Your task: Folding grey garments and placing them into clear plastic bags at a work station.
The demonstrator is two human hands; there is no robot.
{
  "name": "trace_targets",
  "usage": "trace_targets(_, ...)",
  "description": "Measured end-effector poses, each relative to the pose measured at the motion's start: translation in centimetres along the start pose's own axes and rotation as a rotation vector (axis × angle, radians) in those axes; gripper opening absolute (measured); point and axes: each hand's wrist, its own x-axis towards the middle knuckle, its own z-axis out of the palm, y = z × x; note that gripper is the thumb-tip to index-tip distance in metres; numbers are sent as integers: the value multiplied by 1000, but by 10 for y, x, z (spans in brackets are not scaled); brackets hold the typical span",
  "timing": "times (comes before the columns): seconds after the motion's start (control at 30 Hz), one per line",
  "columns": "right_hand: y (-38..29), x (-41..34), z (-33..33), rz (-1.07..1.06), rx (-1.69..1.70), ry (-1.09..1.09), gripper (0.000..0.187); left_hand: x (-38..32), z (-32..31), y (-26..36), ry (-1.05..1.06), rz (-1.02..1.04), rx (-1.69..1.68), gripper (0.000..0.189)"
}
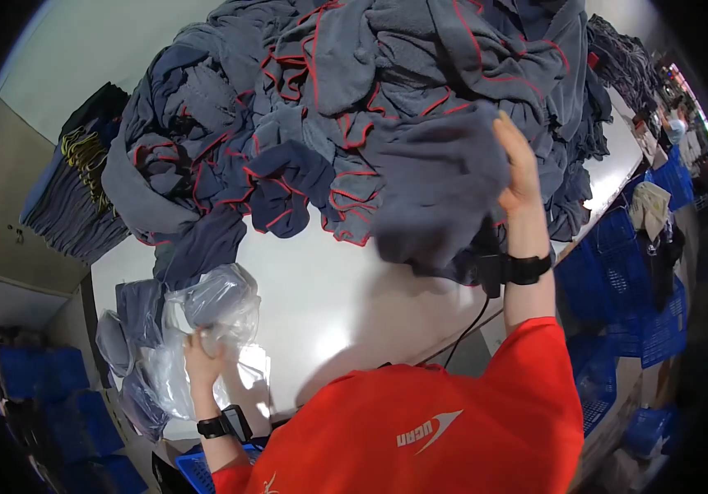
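My right hand point(519, 163) is raised at the right edge of a dark grey fleece cloth point(437, 179) and grips that edge. The cloth hangs in front of a large heap of grey cloths point(341, 62) with red stitched edging; its lower part is blurred. On the left side of the table, my left hand point(204, 361) rests on clear plastic bags point(169, 376). How its fingers sit on the film is partly lost in glare. Around that hand lie cloths packed in clear film, among them a folded grey one point(140, 312) and a bundled one point(215, 296).
A white table point(304, 296) spans the middle. A stack of folded dark cloths point(76, 197) with yellow edging stands at the left. Blue plastic crates point(613, 278) line the right side, and more blue crates point(51, 401) are at lower left. A black cable point(468, 333) runs from my right wrist.
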Motion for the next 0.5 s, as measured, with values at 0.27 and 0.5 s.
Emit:
trace_targets(0.27,53,-72,117,-346,-1181,-997,24,56,-106,221,-124,499,-1072,68)
trace_targets(0.5,9,-52,101,-541,-946,-54,8,53,-103,180,-936,880,-1040,56)
